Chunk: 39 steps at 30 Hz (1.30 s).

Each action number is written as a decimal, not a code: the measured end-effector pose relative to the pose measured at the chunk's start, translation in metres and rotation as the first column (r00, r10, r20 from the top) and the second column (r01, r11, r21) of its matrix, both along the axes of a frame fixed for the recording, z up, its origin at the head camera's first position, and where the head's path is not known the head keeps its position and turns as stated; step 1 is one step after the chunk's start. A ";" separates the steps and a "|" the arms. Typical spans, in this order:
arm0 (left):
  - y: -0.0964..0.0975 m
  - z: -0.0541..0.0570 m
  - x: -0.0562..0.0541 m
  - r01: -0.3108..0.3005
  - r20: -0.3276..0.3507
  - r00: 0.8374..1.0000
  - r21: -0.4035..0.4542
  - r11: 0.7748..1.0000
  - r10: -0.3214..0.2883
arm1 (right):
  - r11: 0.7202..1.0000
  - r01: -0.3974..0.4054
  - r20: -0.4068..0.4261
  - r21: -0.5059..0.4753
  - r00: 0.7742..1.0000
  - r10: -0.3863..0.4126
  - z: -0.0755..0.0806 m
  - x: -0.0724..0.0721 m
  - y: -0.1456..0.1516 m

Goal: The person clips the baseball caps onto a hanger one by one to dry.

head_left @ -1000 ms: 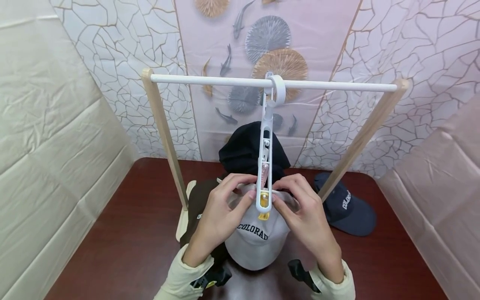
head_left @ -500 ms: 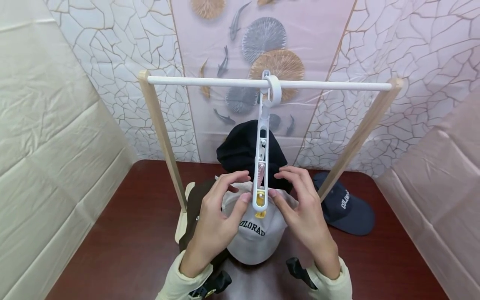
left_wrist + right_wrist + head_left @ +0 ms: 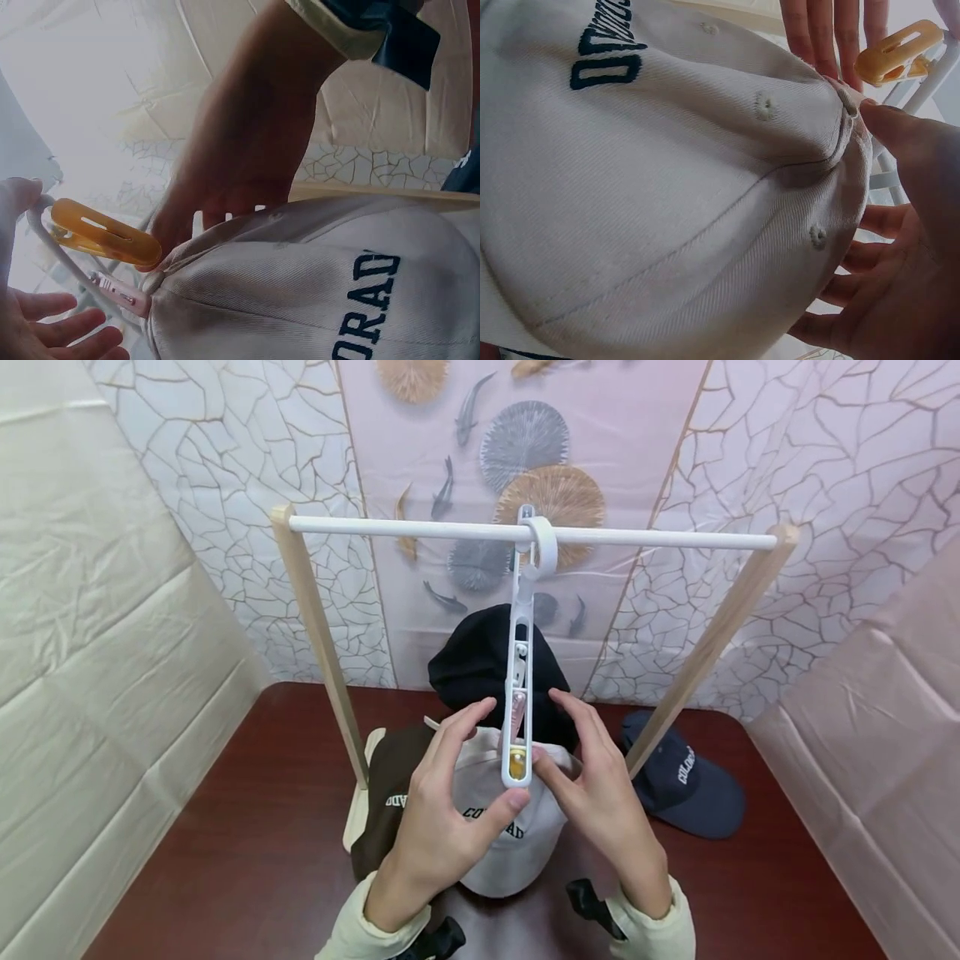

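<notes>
A light grey cap (image 3: 517, 860) with dark lettering hangs crown up under a white clip hanger (image 3: 520, 635), where a pink clip (image 3: 124, 294) meets its top. A yellow clip (image 3: 105, 231) sits at the hanger's near end, close over the cap. My left hand (image 3: 442, 810) is spread on the left side, its thumb tip right at the hanger's near end and its fingers apart from the cap. My right hand (image 3: 603, 785) is spread on the right; its thumb (image 3: 889, 124) rests at the cap's crown, fingers loose behind the fabric.
The hanger hooks over a white rod (image 3: 420, 528) between wooden posts (image 3: 321, 643). A black cap (image 3: 480, 652) is behind the grey one. A brown cap (image 3: 378, 818) is at the left, and a navy cap (image 3: 693, 785) lies on the dark red table (image 3: 225, 860) at the right.
Fingers of both hands have spread away from the grey cap's top. My left thumb has moved down to the hanger's near end, and the yellow clip's lower tip is hidden now.
</notes>
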<state>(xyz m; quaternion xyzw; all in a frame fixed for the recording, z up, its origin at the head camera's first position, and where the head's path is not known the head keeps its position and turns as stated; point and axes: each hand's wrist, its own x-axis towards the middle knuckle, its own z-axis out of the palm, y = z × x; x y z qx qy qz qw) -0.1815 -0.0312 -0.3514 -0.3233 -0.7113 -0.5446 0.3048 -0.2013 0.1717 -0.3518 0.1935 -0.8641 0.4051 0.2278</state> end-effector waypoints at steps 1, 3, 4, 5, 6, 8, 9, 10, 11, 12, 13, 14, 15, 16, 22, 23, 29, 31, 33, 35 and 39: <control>0.000 0.000 0.000 0.002 0.008 1.000 -0.001 1.000 -0.002 | 1.000 -0.001 0.007 0.004 1.000 0.001 0.000 0.000 0.000; 0.001 -0.001 0.000 0.010 0.017 1.000 -0.001 1.000 -0.010 | 1.000 -0.006 0.015 0.008 1.000 0.006 0.000 0.000 0.000; 0.001 -0.002 0.000 0.015 0.018 1.000 -0.002 1.000 -0.015 | 1.000 -0.008 0.016 0.010 1.000 0.007 0.000 0.000 0.000; 0.002 -0.002 0.000 0.020 0.016 1.000 -0.002 1.000 -0.020 | 1.000 -0.008 0.016 0.011 1.000 0.008 0.000 0.000 0.000; 0.002 -0.002 0.000 0.027 0.012 1.000 -0.003 1.000 -0.026 | 1.000 -0.011 0.017 0.008 1.000 0.011 0.000 0.000 0.001; 0.003 -0.002 -0.001 0.042 -0.004 0.999 -0.003 0.999 -0.042 | 1.000 -0.013 0.012 0.009 1.000 0.013 0.000 0.000 0.001; 0.003 -0.002 -0.002 0.045 -0.014 0.999 -0.006 0.999 -0.046 | 1.000 -0.014 0.008 0.008 1.000 0.014 0.000 0.000 0.002; 0.003 -0.002 -0.002 0.044 -0.024 0.999 -0.007 0.999 -0.045 | 1.000 -0.017 0.006 0.012 1.000 0.017 0.000 0.000 0.002; 0.003 -0.001 -0.002 0.044 -0.036 0.998 -0.007 0.999 -0.044 | 1.000 -0.020 0.002 0.015 1.000 0.020 0.000 0.000 0.001; 0.002 -0.001 -0.002 0.043 -0.047 0.998 -0.008 0.999 -0.043 | 1.000 -0.022 -0.002 0.018 1.000 0.023 0.000 -0.001 0.001; 0.001 -0.001 -0.002 0.042 -0.057 0.997 -0.008 0.999 -0.042 | 0.999 -0.024 -0.006 0.024 1.000 0.024 0.000 -0.001 0.001; 0.001 -0.001 -0.002 0.039 -0.065 0.997 -0.009 0.999 -0.040 | 0.999 -0.025 -0.011 0.029 1.000 0.025 0.000 -0.001 0.000; 0.000 -0.001 -0.002 0.036 -0.073 0.997 -0.010 0.999 -0.036 | 0.999 -0.027 -0.017 0.032 0.999 0.028 -0.001 -0.002 0.000; -0.001 -0.001 -0.002 0.034 -0.080 0.996 -0.010 0.999 -0.034 | 0.999 -0.028 -0.021 0.034 0.999 0.029 -0.001 -0.002 -0.001; -0.002 -0.001 -0.006 0.034 -0.135 0.990 0.015 0.999 -0.031 | 0.999 -0.029 -0.037 0.024 0.999 0.030 -0.003 -0.002 -0.002; -0.003 -0.001 -0.007 0.034 -0.147 0.989 0.025 0.999 -0.030 | 0.999 -0.029 -0.036 0.023 0.999 0.030 -0.003 -0.003 -0.003; -0.005 -0.003 -0.014 0.002 -0.226 0.974 0.071 0.997 0.015 | 0.999 -0.029 -0.028 0.023 0.999 0.030 -0.002 -0.002 -0.003; -0.006 -0.002 -0.015 -0.022 -0.249 0.968 0.090 0.996 0.044 | 0.999 -0.034 -0.024 0.030 0.999 0.034 -0.002 -0.002 -0.003; -0.007 -0.002 -0.017 -0.046 -0.263 0.962 0.107 0.993 0.073 | 0.998 -0.043 -0.019 0.041 0.999 0.044 -0.002 -0.003 -0.003; -0.009 -0.001 -0.019 -0.064 -0.274 0.957 0.126 0.990 0.097 | 0.997 -0.053 -0.017 0.054 0.998 0.054 -0.003 -0.003 -0.003; -0.014 -0.001 -0.023 -0.089 -0.264 0.956 0.152 0.984 0.128 | 0.995 -0.070 -0.008 0.067 0.997 0.071 -0.003 -0.002 -0.005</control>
